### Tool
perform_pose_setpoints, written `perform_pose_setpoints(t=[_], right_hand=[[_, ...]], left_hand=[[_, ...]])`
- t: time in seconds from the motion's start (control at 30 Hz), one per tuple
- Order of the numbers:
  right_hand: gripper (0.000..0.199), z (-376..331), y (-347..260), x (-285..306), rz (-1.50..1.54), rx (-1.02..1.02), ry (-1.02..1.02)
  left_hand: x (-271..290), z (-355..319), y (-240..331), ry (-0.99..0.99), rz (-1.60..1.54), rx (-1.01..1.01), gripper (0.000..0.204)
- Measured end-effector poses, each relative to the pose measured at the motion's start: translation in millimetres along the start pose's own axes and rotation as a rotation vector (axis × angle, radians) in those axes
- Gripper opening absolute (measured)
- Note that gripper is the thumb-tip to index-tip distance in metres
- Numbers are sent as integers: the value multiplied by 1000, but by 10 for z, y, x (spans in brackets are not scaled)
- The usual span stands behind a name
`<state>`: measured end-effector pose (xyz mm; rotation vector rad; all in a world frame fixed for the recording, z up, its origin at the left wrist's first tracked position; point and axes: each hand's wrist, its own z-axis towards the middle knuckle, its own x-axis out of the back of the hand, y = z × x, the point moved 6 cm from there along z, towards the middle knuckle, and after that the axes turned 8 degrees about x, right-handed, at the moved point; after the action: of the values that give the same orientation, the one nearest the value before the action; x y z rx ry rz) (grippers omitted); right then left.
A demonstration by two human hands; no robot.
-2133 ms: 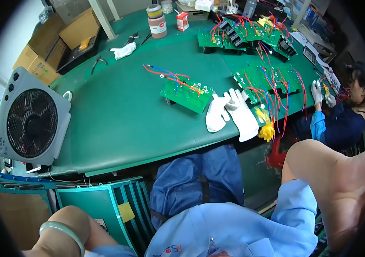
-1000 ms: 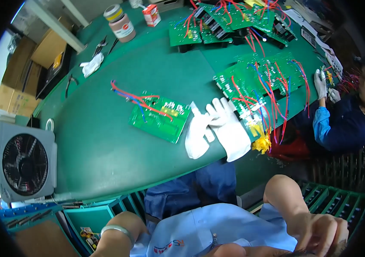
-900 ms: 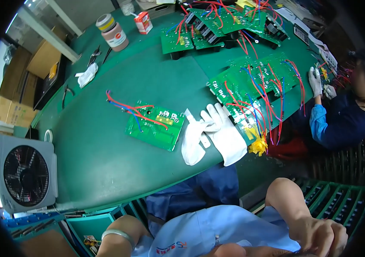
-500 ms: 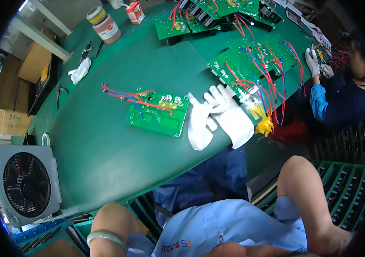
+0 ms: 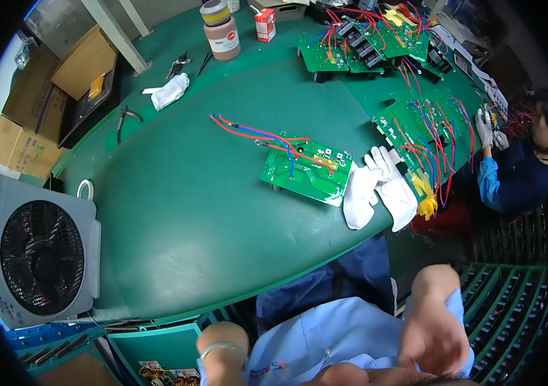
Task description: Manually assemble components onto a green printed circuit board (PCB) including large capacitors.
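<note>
Both of my arms are bent back toward my body, away from the table. At the lower edge shows my left hand [image 5: 225, 370] only as a bit of skin past a pale bangle [image 5: 223, 348]; its fingers are out of the picture. My right hand [image 5: 433, 338] hangs bent down in front of my light blue shirt [image 5: 351, 325], its fingers blurred and partly hidden. Beyond my arms, a green circuit board [image 5: 306, 174] with red and blue wires lies on the table. White gloves [image 5: 395, 196] rest against its right side. Neither hand touches these.
A grey fan [image 5: 42, 254] stands at the left. Pliers [image 5: 126, 122], a white cloth [image 5: 171, 92], a pinkish jar [image 5: 223, 40] and a small carton [image 5: 265, 26] lie farther back. More wired boards [image 5: 415, 122] fill the right, where a gloved co-worker [image 5: 512, 167] sits.
The view has turned, so the table's things sit farther right. My right hand has come inward, in front of my shirt. The left arm has dropped lower in the picture.
</note>
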<state>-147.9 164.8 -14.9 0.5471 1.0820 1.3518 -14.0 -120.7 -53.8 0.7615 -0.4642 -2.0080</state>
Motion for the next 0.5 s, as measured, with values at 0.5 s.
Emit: perform_pose_setpoints(t=[0.5], right_hand=[[39,-2024,-822,679,45,-1634,-1393]], left_hand=[[3,101,-2679,250,706,826,10]])
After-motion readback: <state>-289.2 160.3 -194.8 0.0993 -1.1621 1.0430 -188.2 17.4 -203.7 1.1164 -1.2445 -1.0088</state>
